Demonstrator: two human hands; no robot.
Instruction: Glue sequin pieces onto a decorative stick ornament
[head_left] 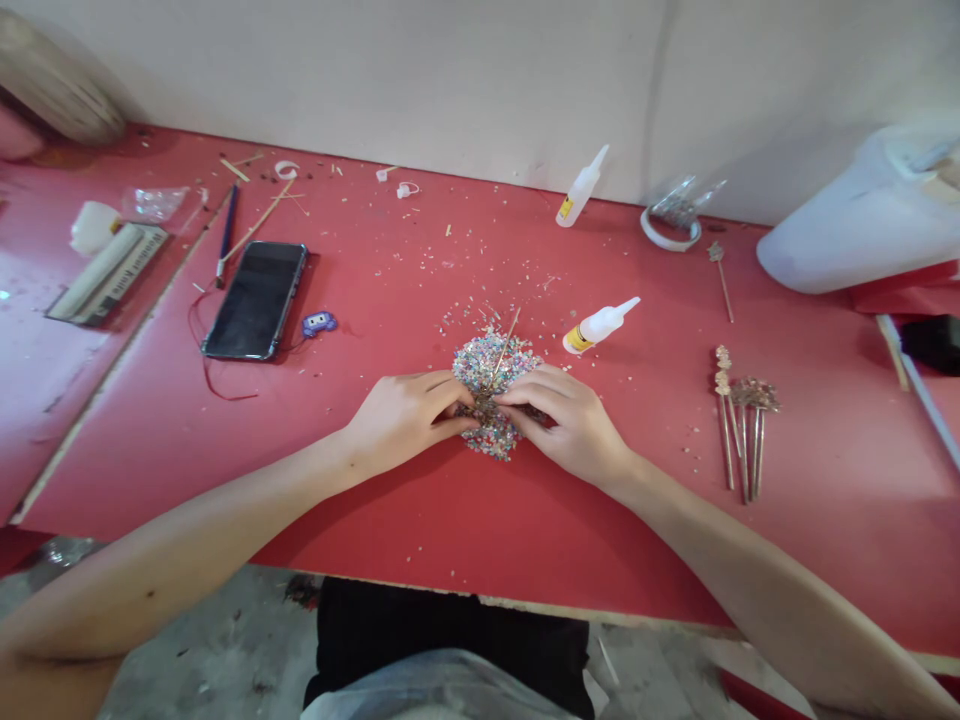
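Stick ornament (pixel 486 403) pinched by left hand (pixel 405 415) and right hand (pixel 570 420), sequins (pixel 477 358) beneath fingers (pixel 451 392); likely light, fragile; grip stem (pixel 506 345).

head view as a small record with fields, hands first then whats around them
left hand: fingertips at the stick's dark end, exact grip unclear
right hand: fingertips at the same end
beneath: pile of colourful bits
surface: red table
beyond right hand: two white bottles, yellow labels
left side: phone, dark screen
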